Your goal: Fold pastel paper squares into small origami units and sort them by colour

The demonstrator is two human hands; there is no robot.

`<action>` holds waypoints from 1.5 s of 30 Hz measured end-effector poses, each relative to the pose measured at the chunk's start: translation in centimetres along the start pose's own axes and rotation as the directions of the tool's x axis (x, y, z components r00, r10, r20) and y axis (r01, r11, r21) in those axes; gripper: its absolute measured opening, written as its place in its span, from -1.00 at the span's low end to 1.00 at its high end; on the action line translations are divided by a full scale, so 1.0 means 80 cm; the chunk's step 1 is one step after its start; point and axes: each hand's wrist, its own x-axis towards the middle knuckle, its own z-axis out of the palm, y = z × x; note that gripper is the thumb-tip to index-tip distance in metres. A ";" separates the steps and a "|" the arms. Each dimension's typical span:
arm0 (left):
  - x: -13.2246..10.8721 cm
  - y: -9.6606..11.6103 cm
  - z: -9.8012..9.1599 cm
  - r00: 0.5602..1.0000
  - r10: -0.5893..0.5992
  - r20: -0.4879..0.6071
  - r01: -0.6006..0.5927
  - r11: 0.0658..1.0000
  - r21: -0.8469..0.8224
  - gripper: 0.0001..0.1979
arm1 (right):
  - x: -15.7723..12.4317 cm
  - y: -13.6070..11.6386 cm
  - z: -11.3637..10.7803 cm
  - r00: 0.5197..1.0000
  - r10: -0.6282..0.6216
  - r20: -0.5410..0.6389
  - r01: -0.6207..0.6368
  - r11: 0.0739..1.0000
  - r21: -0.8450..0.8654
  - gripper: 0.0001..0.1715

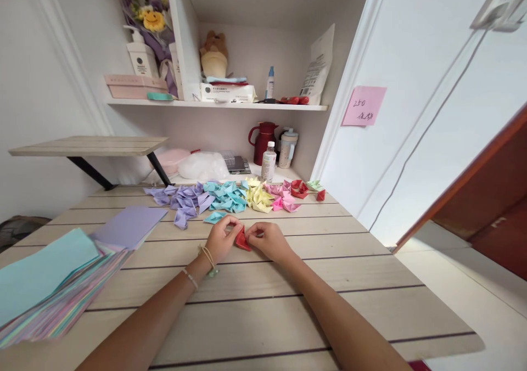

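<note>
A small piece of folded red paper [242,239] is held just above the middle of the table, between both hands. My left hand [223,238] pinches its left side, fingers closed. On the opposite side, my right hand [267,240] grips the paper with thumb and bent fingers. Just beyond the left fingers lies a blue paper boat [214,217]. Behind it, folded paper boats sit in colour groups: purple [185,198], blue [225,196], yellow [259,196], pink [284,198] and red [299,189].
A fanned stack of coloured paper [61,299] lies at the left, with purple sheets [132,225] at its top. A raised wooden stand [88,146] occupies the back left. Behind the boats stand a plastic bottle [268,163] and a red jug [263,140]. The table's right edge borders the wall.
</note>
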 end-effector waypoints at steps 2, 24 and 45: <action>0.001 -0.001 0.001 0.997 -0.075 -0.024 0.072 0.990 -0.120 -0.82 | 0.000 0.000 0.003 1.000 0.010 0.007 -0.010 1.000 0.030 -0.84; -0.003 0.006 -0.003 0.891 -0.333 0.310 0.452 0.722 -0.523 -0.45 | 0.005 -0.001 -0.011 0.988 -0.096 -0.122 0.105 0.992 0.069 -0.88; 0.005 0.000 -0.001 0.916 -0.382 0.121 0.371 0.693 -0.618 -0.64 | 0.003 -0.003 -0.008 0.992 -0.102 -0.076 0.115 0.974 0.194 -0.70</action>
